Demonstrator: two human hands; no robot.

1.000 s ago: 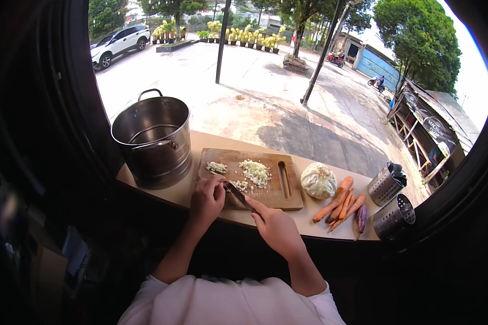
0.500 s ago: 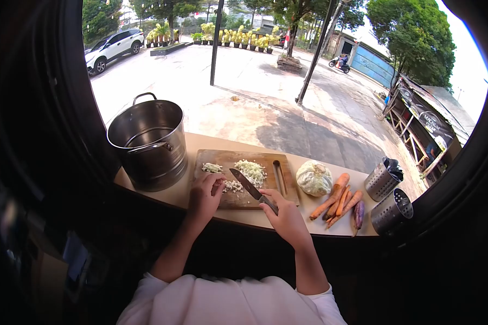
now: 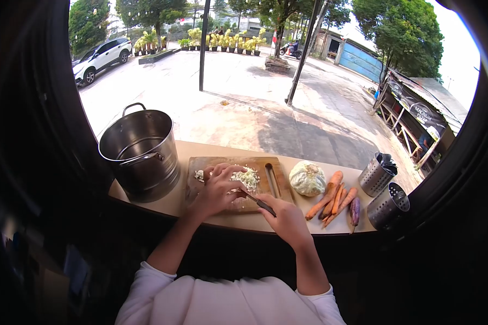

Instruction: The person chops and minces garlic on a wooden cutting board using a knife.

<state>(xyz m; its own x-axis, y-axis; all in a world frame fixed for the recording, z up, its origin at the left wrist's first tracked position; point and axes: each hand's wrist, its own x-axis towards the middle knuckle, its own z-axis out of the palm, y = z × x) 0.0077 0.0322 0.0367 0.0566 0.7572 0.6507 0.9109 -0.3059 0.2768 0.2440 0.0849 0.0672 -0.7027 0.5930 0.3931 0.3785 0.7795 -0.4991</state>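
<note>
A pale counter (image 3: 244,221) sits within a dark frame (image 3: 65,114); beyond it, bright daylight floods a paved yard (image 3: 238,116) with a white car (image 3: 104,57), potted plants (image 3: 222,41), trees (image 3: 404,32) and a metal-roofed stall (image 3: 420,108).

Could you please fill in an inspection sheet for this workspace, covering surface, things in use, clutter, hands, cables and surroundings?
Surface: pale counter; a wooden board lies on it, strewn with pieces.
Things in use: knife over the board; pale chopped pieces, partly hidden.
Clutter: pot left of the board; cabbage, carrots, purple vegetable and two perforated holders to the right.
Hands: right hand grips the knife; left hand over the board, fingers near the blade, contact unclear.
Cables: nothing seen on the counter.
Surroundings: sunlit yard, white car, potted plants.
</note>
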